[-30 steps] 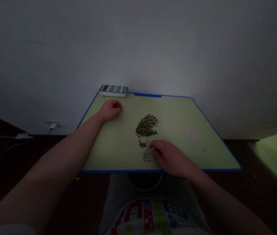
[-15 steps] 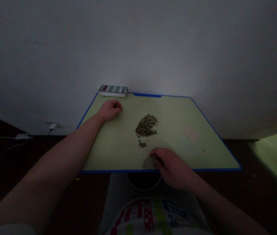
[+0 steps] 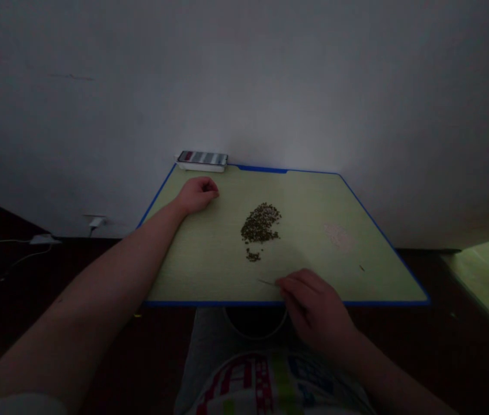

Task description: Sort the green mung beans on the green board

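Note:
My right hand is pinched on a thin clear plastic protractor, now seen almost edge-on just above the near edge of the board. My left hand rests with curled fingers at the left of the board; nothing shows in it. Between the hands lies a heap of small dark greenish grains, with paler grains mixed in at its top. A few grains sit apart, nearer me. Off to the right spreads a thin patch of pale grains.
The pale board has a blue rim and stands against the wall. A phone lies on a white box at the far left corner. One small dark stick is at the right. Below the near edge is a dark round container.
My right hand drew the protractor toward me to the near edge, then raised and tilted it from flat to nearly edge-on. The grains at its lower edge have gone. My left hand stayed put.

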`<state>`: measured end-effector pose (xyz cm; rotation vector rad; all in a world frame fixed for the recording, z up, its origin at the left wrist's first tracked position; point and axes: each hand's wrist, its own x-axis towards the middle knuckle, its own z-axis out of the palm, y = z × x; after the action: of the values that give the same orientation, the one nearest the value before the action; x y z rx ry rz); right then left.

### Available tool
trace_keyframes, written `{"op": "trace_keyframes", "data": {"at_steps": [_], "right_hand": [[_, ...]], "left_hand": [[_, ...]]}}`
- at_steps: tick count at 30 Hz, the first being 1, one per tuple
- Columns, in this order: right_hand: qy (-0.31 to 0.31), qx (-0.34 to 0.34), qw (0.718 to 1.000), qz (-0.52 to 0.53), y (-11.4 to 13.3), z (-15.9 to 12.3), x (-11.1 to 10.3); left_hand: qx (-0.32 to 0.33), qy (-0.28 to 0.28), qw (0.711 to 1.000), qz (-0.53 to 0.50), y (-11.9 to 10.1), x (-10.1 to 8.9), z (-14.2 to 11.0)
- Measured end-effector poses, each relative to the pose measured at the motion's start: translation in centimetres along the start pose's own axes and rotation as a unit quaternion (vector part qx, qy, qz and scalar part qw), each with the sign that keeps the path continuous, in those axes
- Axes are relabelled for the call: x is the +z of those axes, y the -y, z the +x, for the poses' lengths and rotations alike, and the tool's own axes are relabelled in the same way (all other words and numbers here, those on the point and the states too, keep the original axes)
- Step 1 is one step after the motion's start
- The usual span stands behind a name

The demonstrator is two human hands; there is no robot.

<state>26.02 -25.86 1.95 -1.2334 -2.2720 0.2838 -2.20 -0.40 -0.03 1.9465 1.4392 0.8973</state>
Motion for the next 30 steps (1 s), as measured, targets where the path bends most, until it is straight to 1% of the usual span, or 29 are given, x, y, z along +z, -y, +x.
{"op": "trace_keyframes", "data": {"at_steps": [2, 4, 6, 10, 13, 23, 30], "right_hand": [[-0.019, -0.051, 0.997, -0.063, 0.0, -0.1, 0.3], [0.001, -0.092, 0.989, -0.113, 0.2, -0.1, 0.9], [0.032, -0.109, 0.982, -0.148, 0.5, 0.1, 1.7], [0.066, -0.083, 0.976, -0.188, 1.3, 0.9, 3.0], [0.079, -0.060, 0.975, -0.200, 1.5, 1.6, 3.3], [0.085, -0.019, 0.965, -0.247, 1.1, 2.0, 2.7], [0.077, 0.004, 0.958, -0.278, 0.5, 1.0, 2.3]], "left_hand": [[-0.003, -0.003, 1.000, 0.004, -0.1, 0.0, 0.0], [-0.005, -0.007, 1.000, 0.005, -0.3, -0.1, -0.1], [-0.011, -0.005, 1.000, 0.001, -0.5, -0.1, -0.2], [-0.018, -0.003, 1.000, -0.006, -0.7, -0.1, -0.3], [-0.016, -0.007, 1.000, -0.003, -0.8, 0.0, -0.3], [-0.011, -0.006, 1.000, 0.005, -0.6, 0.0, -0.3], [0.002, -0.006, 1.000, 0.011, -0.2, 0.0, -0.1]]}}
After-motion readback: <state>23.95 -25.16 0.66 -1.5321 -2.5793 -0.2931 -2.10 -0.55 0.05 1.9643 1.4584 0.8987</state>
